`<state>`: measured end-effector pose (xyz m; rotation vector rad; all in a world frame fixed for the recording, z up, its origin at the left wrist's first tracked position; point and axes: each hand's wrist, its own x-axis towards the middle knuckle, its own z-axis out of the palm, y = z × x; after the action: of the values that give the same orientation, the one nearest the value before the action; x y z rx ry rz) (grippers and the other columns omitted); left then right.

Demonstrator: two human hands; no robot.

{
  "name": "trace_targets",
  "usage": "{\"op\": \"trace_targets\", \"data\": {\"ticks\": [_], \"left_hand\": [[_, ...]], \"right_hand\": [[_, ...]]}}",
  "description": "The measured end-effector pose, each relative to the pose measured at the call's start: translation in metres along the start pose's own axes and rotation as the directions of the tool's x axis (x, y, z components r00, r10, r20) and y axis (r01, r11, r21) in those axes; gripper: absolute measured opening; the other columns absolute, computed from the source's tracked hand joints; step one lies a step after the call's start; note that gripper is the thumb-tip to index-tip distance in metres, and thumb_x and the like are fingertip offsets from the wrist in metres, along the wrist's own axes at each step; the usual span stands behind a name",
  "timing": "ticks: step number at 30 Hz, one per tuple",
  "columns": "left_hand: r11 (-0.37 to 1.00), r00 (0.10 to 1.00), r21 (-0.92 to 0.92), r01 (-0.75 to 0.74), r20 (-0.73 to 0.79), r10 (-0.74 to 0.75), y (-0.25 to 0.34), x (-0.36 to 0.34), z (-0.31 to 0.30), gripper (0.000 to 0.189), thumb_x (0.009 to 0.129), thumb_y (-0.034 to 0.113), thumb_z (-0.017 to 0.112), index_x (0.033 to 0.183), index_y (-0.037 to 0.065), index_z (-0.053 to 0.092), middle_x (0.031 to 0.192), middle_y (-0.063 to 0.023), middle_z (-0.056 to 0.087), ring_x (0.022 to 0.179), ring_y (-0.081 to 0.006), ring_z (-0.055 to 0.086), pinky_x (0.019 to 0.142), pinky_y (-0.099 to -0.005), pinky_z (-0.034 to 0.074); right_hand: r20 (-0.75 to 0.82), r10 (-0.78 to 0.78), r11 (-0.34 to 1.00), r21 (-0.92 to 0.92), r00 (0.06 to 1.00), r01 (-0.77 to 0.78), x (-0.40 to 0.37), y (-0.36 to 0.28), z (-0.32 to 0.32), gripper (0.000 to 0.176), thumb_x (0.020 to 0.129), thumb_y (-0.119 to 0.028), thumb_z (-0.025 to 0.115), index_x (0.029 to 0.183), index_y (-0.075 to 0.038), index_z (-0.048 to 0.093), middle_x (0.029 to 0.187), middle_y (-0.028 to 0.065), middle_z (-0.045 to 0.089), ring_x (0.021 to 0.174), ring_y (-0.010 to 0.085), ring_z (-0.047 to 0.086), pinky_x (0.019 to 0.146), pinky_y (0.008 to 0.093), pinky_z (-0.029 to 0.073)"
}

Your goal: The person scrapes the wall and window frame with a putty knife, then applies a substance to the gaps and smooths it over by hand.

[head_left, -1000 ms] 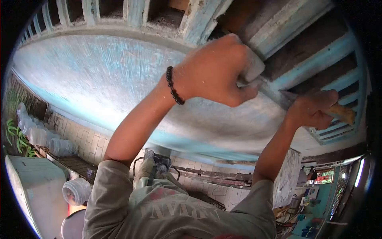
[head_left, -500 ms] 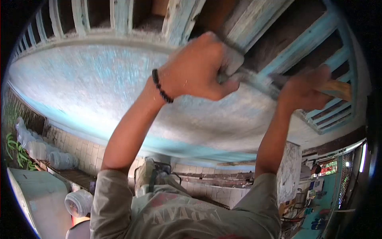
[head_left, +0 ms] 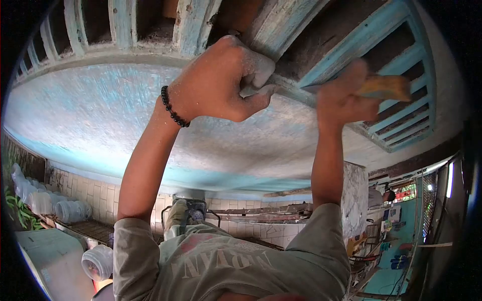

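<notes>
Head view, left hand (head_left: 216,83): fingers clenched round a grey block (head_left: 258,70), which presses on the pale blue wooden frame (head_left: 281,30); it has slid left since the earlier frame.
Head view, right hand (head_left: 344,98): blurred, fingers grasping a yellow-handled scraper (head_left: 384,88) against the blue slats (head_left: 401,108); it is now further left and higher.

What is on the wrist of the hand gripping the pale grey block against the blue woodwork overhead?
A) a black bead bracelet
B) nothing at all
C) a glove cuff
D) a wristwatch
A: a black bead bracelet circles the wrist of the left hand, which is closed on the grey block. The blurred right hand grips a yellow-handled tool.
</notes>
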<state>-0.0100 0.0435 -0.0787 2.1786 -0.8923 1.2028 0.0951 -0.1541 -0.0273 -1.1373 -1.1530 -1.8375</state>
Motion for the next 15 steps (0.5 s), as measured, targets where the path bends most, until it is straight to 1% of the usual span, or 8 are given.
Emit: {"op": "trace_targets", "data": {"ticks": [1,4,6,8,10,13,14,15], "left_hand": [[1.0,1.0,0.006,0.012,0.014,-0.012,0.003,0.0,-0.003,0.024,0.078,0.014,0.08,0.065,0.006,0.061,0.05,-0.0046,0.05,0.041,-0.0192,0.047,0.043,-0.0303,0.034],[1.0,1.0,0.001,0.007,-0.004,-0.007,0.004,0.0,0.0,0.025,0.077,0.013,0.08,0.064,0.007,0.059,0.051,-0.0046,0.051,0.041,-0.0195,0.048,0.043,-0.0302,0.035],[1.0,1.0,-0.011,0.012,-0.007,-0.012,0.003,0.0,0.0,0.025,0.076,0.013,0.079,0.063,0.007,0.058,0.05,-0.0046,0.05,0.041,-0.0195,0.049,0.043,-0.0301,0.035],[0.999,0.999,-0.036,0.038,0.017,-0.038,0.003,0.0,0.0,0.026,0.076,0.013,0.079,0.063,0.008,0.058,0.049,-0.0046,0.05,0.041,-0.0194,0.049,0.043,-0.0299,0.035],[0.997,0.998,-0.04,0.061,0.036,-0.059,0.004,0.0,-0.001,0.025,0.076,0.013,0.079,0.063,0.007,0.058,0.048,-0.0047,0.049,0.041,-0.0192,0.05,0.044,-0.0296,0.036],[0.995,0.997,-0.063,0.073,0.029,-0.072,0.004,0.001,-0.001,0.025,0.077,0.013,0.079,0.064,0.007,0.058,0.048,-0.0048,0.05,0.042,-0.0188,0.052,0.044,-0.0295,0.037],[0.995,0.997,-0.074,0.074,0.023,-0.072,0.005,0.001,0.0,0.025,0.077,0.013,0.079,0.064,0.007,0.058,0.049,-0.0048,0.05,0.042,-0.0186,0.053,0.044,-0.0296,0.037],[0.989,0.993,-0.09,0.115,0.029,-0.113,0.007,0.002,0.001,0.024,0.076,0.014,0.077,0.063,0.006,0.059,0.049,-0.0086,0.05,0.045,-0.0256,0.051,0.046,-0.0343,0.038]], "right_hand": [[0.036,-0.138,0.99,-0.023,0.99,0.139,-0.004,0.0,-0.002,0.049,0.103,-0.029,0.059,0.063,-0.002,0.056,0.058,0.0027,0.055,0.051,0.0095,0.044,0.048,0.0276,0.036],[0.018,0.265,0.963,0.042,0.964,-0.266,-0.004,-0.002,-0.011,0.047,0.102,-0.029,0.061,0.065,-0.001,0.053,0.058,0.001,0.054,0.053,0.0085,0.045,0.05,0.0264,0.038],[-0.022,0.16,0.987,0.02,0.987,-0.159,-0.009,-0.007,-0.007,0.043,0.1,-0.026,0.064,0.064,-0.003,0.058,0.058,0.0016,0.058,0.051,0.0096,0.049,0.048,0.0275,0.039],[-0.029,0.174,0.985,-0.001,0.984,-0.175,-0.015,-0.002,-0.011,0.041,0.099,-0.024,0.066,0.065,-0.002,0.06,0.058,0.0025,0.059,0.05,0.0102,0.052,0.047,0.0285,0.04],[-0.015,0.301,0.953,-0.022,0.953,-0.301,-0.018,0.013,-0.022,0.04,0.099,-0.023,0.065,0.066,-0.001,0.059,0.059,0.0036,0.059,0.05,0.0102,0.052,0.048,0.0293,0.042],[-0.075,0.262,0.964,0.061,0.962,-0.258,-0.03,0.017,-0.025,0.04,0.104,-0.033,0.058,0.079,-0.002,0.05,0.068,0.0015,0.053,0.056,0.0084,0.047,0.05,0.0262,0.043],[-0.087,0.257,0.966,0.018,0.963,-0.256,-0.033,0.025,-0.027,0.039,0.103,-0.032,0.06,0.081,-0.002,0.05,0.069,0.0022,0.053,0.056,0.0093,0.048,0.05,0.027,0.044],[-0.1,0.254,0.966,-0.031,0.962,-0.258,-0.036,0.036,-0.033,0.038,0.102,-0.032,0.062,0.082,-0.002,0.05,0.07,0.0029,0.053,0.056,0.0102,0.049,0.05,0.0278,0.045]]}}
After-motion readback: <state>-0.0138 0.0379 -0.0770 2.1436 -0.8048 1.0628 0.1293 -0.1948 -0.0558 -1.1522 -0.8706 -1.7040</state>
